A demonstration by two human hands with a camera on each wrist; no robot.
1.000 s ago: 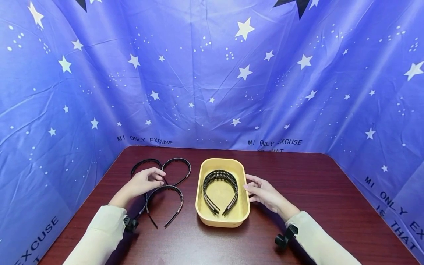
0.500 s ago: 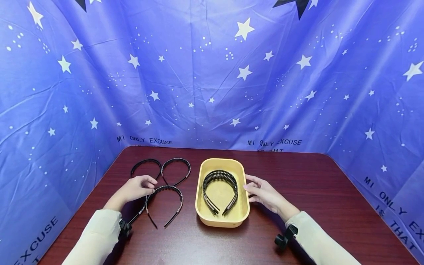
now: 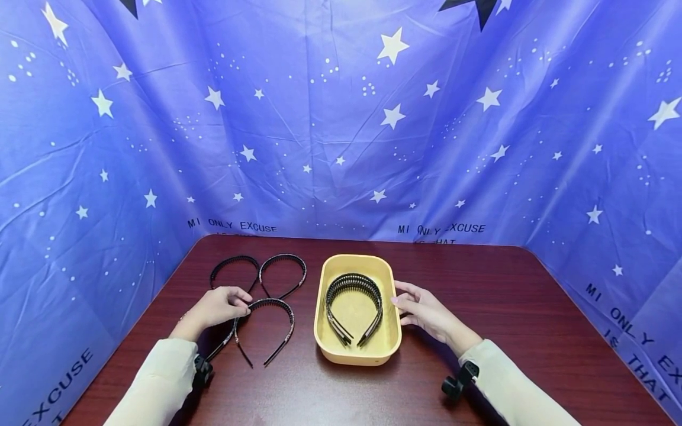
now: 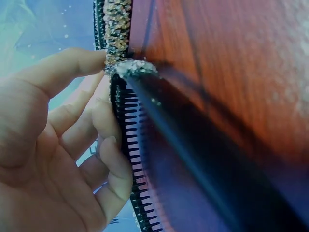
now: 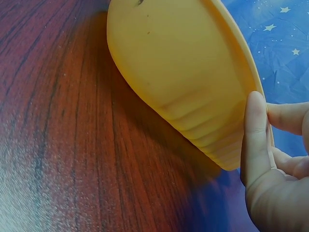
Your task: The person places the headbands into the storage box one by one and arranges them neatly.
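My left hand (image 3: 221, 306) pinches a black toothed headband near its left shoulder. In the left wrist view this headband (image 4: 117, 29) bears glittery beads, the thumb at the beads and the other fingers curled along the comb teeth. Around it on the table lie several more headbands, among them one at the front (image 3: 272, 300) and one at the back (image 3: 282, 256), partly overlapping. My right hand (image 3: 426, 310) holds the right rim of a yellow bin (image 3: 358, 358), fingers along its outer wall. Inside the bin a stack of black headbands (image 3: 354, 281) lies nested together.
A dark red wood-grain table (image 3: 479, 296) carries everything. Blue star-printed cloth (image 3: 341, 118) hangs behind and on both sides. A black bar (image 4: 203, 150) crosses the left wrist view close to the lens. Cameras are strapped at both sleeves.
My left hand has moved left and slightly down over the headbands, and its fingers have closed on one. The right hand and the bin have stayed in place.
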